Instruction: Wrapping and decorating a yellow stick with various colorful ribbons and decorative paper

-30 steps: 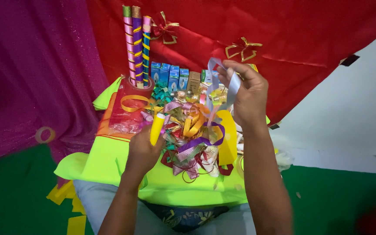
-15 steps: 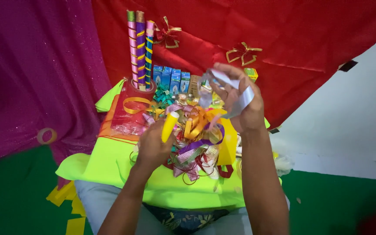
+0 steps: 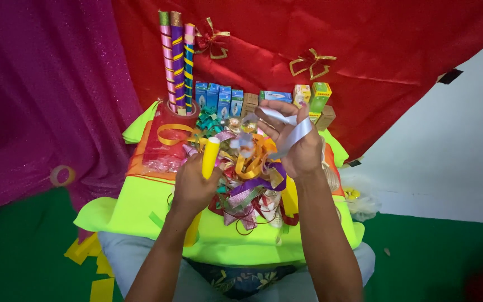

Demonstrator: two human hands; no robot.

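Observation:
My left hand grips a yellow tube-shaped tool that points up over a heap of coloured ribbons. My right hand is closed on a pale silver-blue ribbon that wraps over its fingers, just above the right side of the heap. The heap lies on a neon yellow-green cloth across my lap. The two hands are a short way apart, with the ribbon heap between and below them.
Three tall ribbon-wrapped sticks stand at the back left. A row of small blue boxes and green and brown boxes lines the back. Red cloth with gold bows hangs behind, purple cloth at left. Green floor lies around.
My right hand has come down and toward the ribbon heap with the silver-blue ribbon, which now wraps closer around the fingers. My left hand with the yellow tool has barely shifted.

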